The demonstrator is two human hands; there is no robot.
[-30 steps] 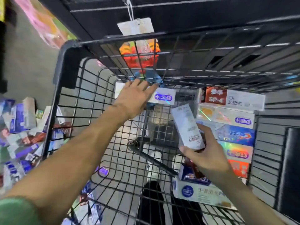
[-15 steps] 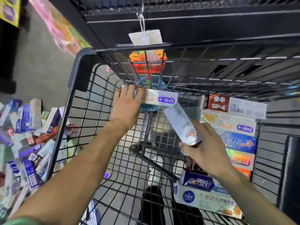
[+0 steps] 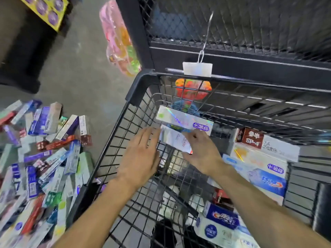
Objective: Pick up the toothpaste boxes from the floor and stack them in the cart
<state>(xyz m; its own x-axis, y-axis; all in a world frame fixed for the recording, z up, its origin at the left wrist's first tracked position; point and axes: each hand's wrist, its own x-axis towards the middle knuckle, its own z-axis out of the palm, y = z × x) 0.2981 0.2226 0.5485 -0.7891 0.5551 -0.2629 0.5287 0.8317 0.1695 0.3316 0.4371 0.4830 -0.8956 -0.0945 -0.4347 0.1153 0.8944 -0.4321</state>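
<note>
At the far end of the cart [image 3: 136,90], the right hand [image 3: 200,153] had carried the white toothpaste box [image 3: 174,140] up from mid-basket and was setting it directly below the holographic box [image 3: 184,119] already lying against the front wires. A second earlier the left hand [image 3: 141,154] had been pressing that holographic box in place; now it had drawn back, its fingers straight and loosely spread beside the white box's left end. The right fingers appeared to pinch the box's right part, though blur hid the exact grip. The white box's long axis ran roughly crosswise, tilting down toward the right, nearly parallel to the box above it. Many boxes in the floor pile [image 3: 44,158] remained, so the task looked far from done.
</note>
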